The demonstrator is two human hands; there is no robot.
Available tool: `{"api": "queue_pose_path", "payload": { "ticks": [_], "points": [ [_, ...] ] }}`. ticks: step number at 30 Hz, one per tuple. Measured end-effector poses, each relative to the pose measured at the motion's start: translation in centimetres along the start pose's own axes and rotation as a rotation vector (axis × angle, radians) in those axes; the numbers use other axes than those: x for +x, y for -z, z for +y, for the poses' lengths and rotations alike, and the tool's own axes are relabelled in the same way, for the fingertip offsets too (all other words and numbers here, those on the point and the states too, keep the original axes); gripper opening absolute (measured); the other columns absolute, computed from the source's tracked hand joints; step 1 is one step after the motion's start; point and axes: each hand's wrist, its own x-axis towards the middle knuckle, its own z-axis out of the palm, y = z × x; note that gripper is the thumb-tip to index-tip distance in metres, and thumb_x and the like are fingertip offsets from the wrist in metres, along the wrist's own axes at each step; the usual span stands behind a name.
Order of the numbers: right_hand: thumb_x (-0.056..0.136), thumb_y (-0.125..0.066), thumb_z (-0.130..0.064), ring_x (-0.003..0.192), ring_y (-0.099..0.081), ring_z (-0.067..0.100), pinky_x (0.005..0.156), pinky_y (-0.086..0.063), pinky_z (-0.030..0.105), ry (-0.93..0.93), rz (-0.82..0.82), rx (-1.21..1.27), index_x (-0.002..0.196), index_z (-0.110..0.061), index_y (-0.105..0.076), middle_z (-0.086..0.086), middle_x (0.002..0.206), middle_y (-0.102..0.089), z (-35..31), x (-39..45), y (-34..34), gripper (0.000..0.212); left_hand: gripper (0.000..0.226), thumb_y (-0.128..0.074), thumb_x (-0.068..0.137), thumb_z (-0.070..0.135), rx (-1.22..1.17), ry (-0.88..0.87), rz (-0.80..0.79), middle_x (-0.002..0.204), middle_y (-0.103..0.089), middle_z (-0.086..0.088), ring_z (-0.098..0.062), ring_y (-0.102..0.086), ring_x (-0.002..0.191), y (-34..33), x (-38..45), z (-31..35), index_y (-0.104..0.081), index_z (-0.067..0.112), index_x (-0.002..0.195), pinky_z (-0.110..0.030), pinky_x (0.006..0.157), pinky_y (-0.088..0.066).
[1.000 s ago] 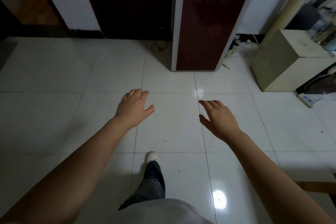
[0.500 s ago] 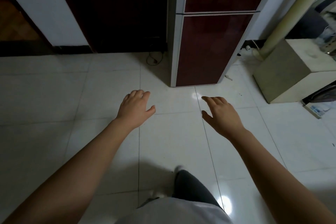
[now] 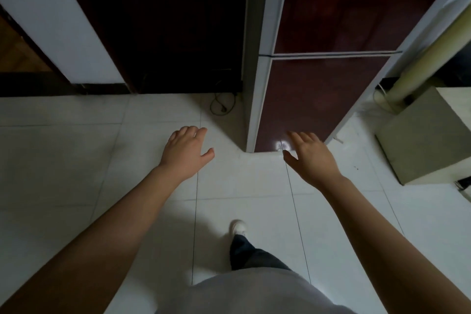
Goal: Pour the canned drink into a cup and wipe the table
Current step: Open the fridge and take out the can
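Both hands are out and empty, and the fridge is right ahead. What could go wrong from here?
The black cable loops on the floor beside the fridge, near the left hand's side; a step there may snag it. The glossy tiles may be slippery. The beige box crowds the right hand, so a swinging door might hit it.

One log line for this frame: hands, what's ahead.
left hand: open, empty | right hand: open, empty | ahead: fridge, doors closed

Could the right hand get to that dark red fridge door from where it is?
Probably yes: the right hand is open, holds nothing, and hangs just before the fridge's lower door, with nothing between them.
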Motion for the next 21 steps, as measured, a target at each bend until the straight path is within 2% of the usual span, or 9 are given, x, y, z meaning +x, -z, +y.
{"api": "queue_pose_path", "payload": {
  "ticks": [4, 9, 21],
  "points": [
    [0.090, -0.054, -0.029, 0.115, -0.048, 0.033, 0.089, -0.044, 0.041, 0.009, -0.001, 0.008, 0.136, -0.012, -0.040, 0.012, 0.127, -0.056, 1.6, 7.3, 0.9, 0.051, 0.056, -0.043, 0.092, 0.040, 0.012, -0.002, 0.019, 0.138, -0.042, -0.006, -0.022, -0.032, 0.130, 1.5, 7.3, -0.2, -0.033, 0.012, 0.139, -0.031, 0.107, -0.023],
    [0.092, -0.050, -0.033, 0.119, -0.046, 0.030, 0.095, -0.043, 0.041, 0.022, -0.012, -0.008, 0.137, -0.015, -0.038, 0.009, 0.132, -0.053, 3.0, 13.3, 1.7, 0.050, 0.056, -0.044, 0.091, 0.041, 0.013, 0.000, 0.018, 0.137, -0.043, -0.006, -0.022, -0.033, 0.130, 2.6, 13.5, -0.3, -0.034, 0.013, 0.138, -0.032, 0.106, -0.024],
    [0.092, -0.050, -0.032, 0.122, -0.045, 0.029, 0.098, -0.042, 0.041, -0.099, 0.053, 0.051, 0.139, -0.015, -0.037, 0.010, 0.134, -0.052, 2.7, 19.2, 3.0, 0.051, 0.058, -0.044, 0.091, 0.042, -0.010, -0.124, 0.004, 0.138, -0.043, -0.007, -0.024, -0.035, 0.129, 4.6, 22.6, -1.3, -0.033, 0.012, 0.140, -0.035, 0.107, -0.028]
  ]
}}
